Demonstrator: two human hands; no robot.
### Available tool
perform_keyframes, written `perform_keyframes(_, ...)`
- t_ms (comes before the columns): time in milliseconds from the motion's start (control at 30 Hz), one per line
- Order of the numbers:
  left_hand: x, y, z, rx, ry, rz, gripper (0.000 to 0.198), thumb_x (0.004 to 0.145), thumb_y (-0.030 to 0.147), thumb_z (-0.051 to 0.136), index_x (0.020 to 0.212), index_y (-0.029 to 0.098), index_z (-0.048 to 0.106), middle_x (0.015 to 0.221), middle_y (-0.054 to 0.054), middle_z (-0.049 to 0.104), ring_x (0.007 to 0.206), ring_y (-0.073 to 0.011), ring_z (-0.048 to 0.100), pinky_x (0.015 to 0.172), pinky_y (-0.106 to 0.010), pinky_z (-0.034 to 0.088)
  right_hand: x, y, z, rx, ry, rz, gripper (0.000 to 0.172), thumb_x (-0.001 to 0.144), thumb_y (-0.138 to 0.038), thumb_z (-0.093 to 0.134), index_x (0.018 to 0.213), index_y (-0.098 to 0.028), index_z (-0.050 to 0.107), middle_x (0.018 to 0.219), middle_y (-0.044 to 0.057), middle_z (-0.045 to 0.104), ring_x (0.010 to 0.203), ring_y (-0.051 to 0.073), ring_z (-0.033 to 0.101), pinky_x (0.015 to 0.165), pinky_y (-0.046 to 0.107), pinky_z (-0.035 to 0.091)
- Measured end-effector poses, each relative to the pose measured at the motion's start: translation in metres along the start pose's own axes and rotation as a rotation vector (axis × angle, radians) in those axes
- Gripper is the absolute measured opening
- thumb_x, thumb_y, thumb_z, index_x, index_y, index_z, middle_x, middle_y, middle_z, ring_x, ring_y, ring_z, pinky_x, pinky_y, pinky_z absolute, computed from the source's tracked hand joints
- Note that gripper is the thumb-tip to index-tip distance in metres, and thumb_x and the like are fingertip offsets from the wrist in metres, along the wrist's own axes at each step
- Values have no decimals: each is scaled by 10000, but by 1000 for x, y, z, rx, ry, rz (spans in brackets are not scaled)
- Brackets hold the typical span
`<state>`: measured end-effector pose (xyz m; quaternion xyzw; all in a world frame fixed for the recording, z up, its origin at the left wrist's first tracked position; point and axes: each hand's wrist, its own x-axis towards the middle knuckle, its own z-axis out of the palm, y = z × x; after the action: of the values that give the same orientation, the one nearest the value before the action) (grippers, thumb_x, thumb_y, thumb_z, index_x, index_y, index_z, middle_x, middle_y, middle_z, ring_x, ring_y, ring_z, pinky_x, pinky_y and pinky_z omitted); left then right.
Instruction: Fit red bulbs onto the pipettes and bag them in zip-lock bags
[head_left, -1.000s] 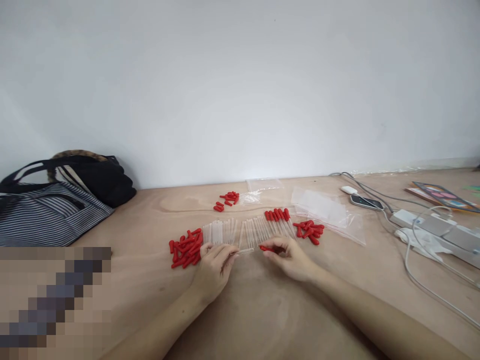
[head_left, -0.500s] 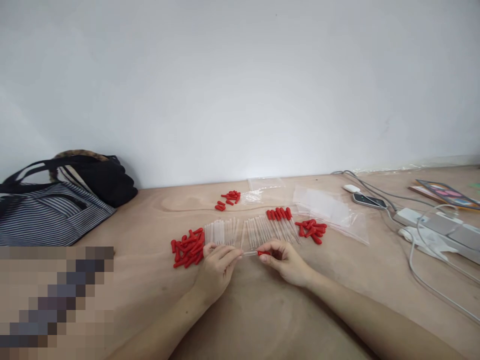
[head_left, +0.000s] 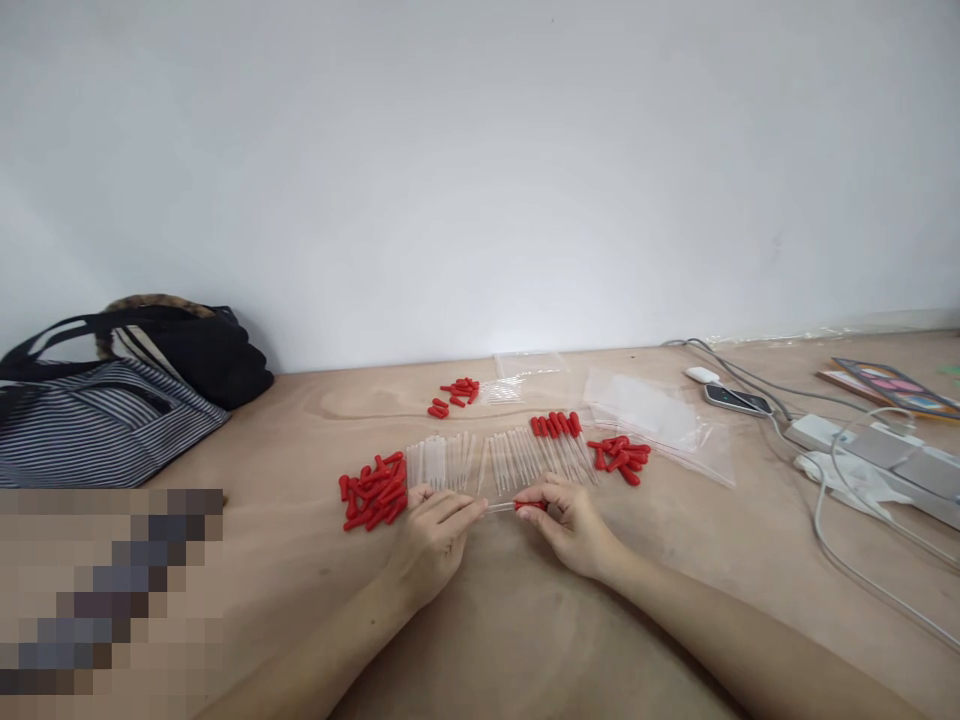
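Observation:
My left hand [head_left: 439, 535] is closed on one end of a clear glass dropper tube [head_left: 500, 507]. My right hand [head_left: 566, 525] pinches a red rubber bulb [head_left: 529, 505] at the tube's other end; the fingers partly hide it. Just beyond my hands lie rows of bare dropper tubes [head_left: 442, 462]. To their right, several droppers with red bulbs [head_left: 556, 426] rest side by side. A heap of loose red bulbs [head_left: 375, 490] sits left of my left hand, and a smaller group of bulbs [head_left: 620, 457] lies beyond my right hand.
Farther back are more red bulbs [head_left: 459, 392], thin tubes [head_left: 501, 390] and clear plastic bags [head_left: 652, 415]. A striped bag [head_left: 112, 420] stands at the left. On the right are a phone-like device [head_left: 736, 399], a power strip [head_left: 892, 455], cables and crumpled tissue [head_left: 851, 480].
Both hands keep nearly the same hold on the tube and bulb. The whole view has shifted slightly.

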<state>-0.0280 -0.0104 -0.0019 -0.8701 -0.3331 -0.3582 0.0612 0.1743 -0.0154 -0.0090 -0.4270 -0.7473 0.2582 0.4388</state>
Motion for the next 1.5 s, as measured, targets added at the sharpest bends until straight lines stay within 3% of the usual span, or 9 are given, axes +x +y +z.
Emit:
perform_keyframes(200,1,4,1,-6,4,-36,232,832,134,396,898,218,602,742,-1,682,659,-116,595,670,-284,296,-2,-1,2,-25,113,-91,134,785,-223,490,809,-190,617,701,47,587,650,155,547,605,290,453)
perform_keyframes(500,1,8,-1,-67,-30,-38,192,825,128,426,883,216,587,731,16,680,623,-118,594,641,-290,275,-5,1,1,-202,98,-287,188,819,-189,430,918,-202,590,720,57,552,667,162,529,590,293,451)
perform_keyframes(900,1,7,-2,-1,6,46,259,782,36,416,921,198,563,757,12,673,653,-124,585,658,-306,272,-3,1,-2,-84,58,-187,132,786,-174,482,843,-189,600,727,45,556,654,145,545,588,273,459)
perform_keyframes(1000,2,7,-2,-37,7,38,263,783,37,406,914,202,564,744,15,673,649,-120,585,658,-302,273,-4,3,-1,-62,61,-213,122,784,-176,493,839,-192,600,728,41,562,655,143,549,589,273,462)
perform_keyframes(1200,5,14,-1,-128,49,-47,171,802,117,458,886,208,576,693,22,668,599,-115,590,634,-285,281,-4,-1,1,-85,230,-255,98,780,-169,518,851,-179,585,696,38,553,631,136,535,563,263,462)
perform_keyframes(1500,6,12,-2,-144,-45,-23,186,812,93,409,860,191,559,619,41,633,540,-97,559,619,-281,258,-5,3,-2,-195,170,-441,162,793,-103,482,926,-167,551,739,57,556,678,142,531,592,261,465)
